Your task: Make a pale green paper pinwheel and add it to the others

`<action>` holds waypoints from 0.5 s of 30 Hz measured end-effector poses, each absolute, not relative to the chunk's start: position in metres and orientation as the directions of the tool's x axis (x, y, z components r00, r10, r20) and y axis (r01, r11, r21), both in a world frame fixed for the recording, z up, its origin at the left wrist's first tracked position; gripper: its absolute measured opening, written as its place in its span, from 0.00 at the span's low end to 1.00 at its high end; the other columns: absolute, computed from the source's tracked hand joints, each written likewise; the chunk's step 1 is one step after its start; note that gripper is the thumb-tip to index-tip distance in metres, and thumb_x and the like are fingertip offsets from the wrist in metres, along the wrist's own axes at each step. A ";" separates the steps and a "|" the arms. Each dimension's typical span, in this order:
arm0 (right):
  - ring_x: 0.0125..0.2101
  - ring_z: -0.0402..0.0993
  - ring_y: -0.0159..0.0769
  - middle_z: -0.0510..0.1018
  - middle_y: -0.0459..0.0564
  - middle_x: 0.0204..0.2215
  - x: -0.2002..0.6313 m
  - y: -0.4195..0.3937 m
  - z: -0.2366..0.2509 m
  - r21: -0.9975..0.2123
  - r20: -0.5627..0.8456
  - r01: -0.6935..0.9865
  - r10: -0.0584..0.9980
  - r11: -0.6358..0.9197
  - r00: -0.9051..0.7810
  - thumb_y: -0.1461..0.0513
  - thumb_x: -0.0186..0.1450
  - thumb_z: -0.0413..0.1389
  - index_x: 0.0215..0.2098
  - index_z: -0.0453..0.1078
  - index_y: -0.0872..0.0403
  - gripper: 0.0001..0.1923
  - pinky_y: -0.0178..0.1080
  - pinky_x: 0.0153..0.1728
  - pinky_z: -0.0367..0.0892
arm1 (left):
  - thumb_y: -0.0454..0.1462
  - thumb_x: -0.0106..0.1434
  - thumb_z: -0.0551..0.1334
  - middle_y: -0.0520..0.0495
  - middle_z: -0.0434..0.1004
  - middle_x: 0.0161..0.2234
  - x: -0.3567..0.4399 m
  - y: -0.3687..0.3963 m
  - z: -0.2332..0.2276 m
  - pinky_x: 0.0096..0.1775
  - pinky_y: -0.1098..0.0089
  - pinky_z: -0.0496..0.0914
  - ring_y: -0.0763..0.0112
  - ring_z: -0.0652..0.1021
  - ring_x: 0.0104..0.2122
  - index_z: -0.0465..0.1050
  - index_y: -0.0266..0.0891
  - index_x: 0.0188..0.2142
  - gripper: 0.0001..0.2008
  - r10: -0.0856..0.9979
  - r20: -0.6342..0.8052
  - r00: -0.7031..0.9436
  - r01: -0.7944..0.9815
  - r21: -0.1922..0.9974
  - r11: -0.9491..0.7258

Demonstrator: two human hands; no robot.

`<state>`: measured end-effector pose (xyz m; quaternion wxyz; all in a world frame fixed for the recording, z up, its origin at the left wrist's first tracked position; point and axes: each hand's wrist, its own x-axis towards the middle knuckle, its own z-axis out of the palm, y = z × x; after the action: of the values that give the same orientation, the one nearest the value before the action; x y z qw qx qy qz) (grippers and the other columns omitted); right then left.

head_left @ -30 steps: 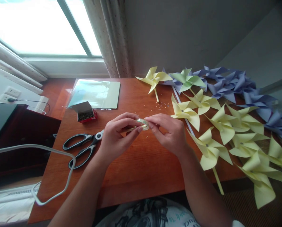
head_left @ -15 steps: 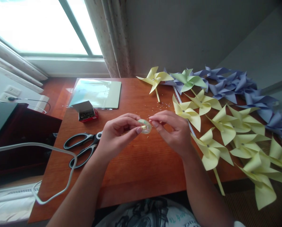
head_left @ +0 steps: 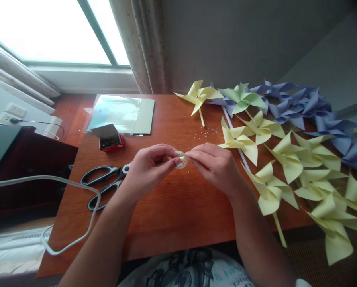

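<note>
The tape roll (head_left: 181, 159) has been turned more edge-on and closed in upon by the right hand (head_left: 216, 165), from three o'clock.

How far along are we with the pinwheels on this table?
Done: many folded pinwheels, yellow, green and purple, lie at the right. In hand: left hand and right hand pinch a small clear tape roll. Left: paper sheets lie uncut, scissors idle.

Head view, close, down over table (head_left: 178, 215)
</note>
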<state>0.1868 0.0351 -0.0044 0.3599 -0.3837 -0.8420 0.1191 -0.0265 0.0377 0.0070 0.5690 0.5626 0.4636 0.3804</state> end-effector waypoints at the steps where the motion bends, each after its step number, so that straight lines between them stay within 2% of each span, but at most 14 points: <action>1: 0.39 0.79 0.40 0.84 0.53 0.39 0.187 0.035 -0.005 -0.467 0.510 0.568 0.731 0.677 -0.452 0.67 0.71 0.56 0.43 0.77 0.55 0.06 0.42 0.42 0.74 | 0.42 0.59 0.72 0.41 0.81 0.36 -0.027 0.038 0.007 0.32 0.70 0.71 0.67 0.78 0.33 0.80 0.35 0.33 0.11 0.953 -0.113 0.281 0.098 0.991 0.089; 6: 0.36 0.78 0.39 0.84 0.51 0.36 0.184 0.035 -0.007 -0.422 0.526 0.594 0.718 0.685 -0.456 0.66 0.71 0.57 0.39 0.76 0.54 0.06 0.42 0.39 0.74 | 0.43 0.57 0.73 0.42 0.82 0.32 -0.027 0.038 0.008 0.26 0.72 0.67 0.69 0.76 0.28 0.81 0.35 0.34 0.12 0.950 -0.156 0.272 0.121 0.985 0.127; 10: 0.34 0.78 0.39 0.83 0.50 0.33 0.182 0.035 -0.006 -0.429 0.547 0.595 0.720 0.679 -0.427 0.68 0.68 0.57 0.36 0.75 0.51 0.07 0.41 0.37 0.73 | 0.43 0.56 0.74 0.45 0.80 0.29 -0.026 0.038 0.013 0.24 0.73 0.62 0.73 0.71 0.24 0.82 0.35 0.33 0.13 0.940 -0.204 0.272 0.113 0.977 0.179; 15: 0.33 0.77 0.39 0.82 0.48 0.32 0.179 0.034 -0.003 -0.487 0.601 0.558 0.721 0.672 -0.344 0.69 0.64 0.58 0.35 0.73 0.48 0.09 0.42 0.36 0.73 | 0.42 0.55 0.75 0.43 0.81 0.32 -0.026 0.038 0.015 0.25 0.74 0.61 0.76 0.68 0.24 0.82 0.34 0.30 0.12 0.926 -0.256 0.278 -0.014 0.963 0.270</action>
<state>0.1791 0.0337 -0.0026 0.4166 -0.3930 -0.8139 0.0980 -0.0259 0.0381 0.0151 0.6396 0.4797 0.4754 0.3672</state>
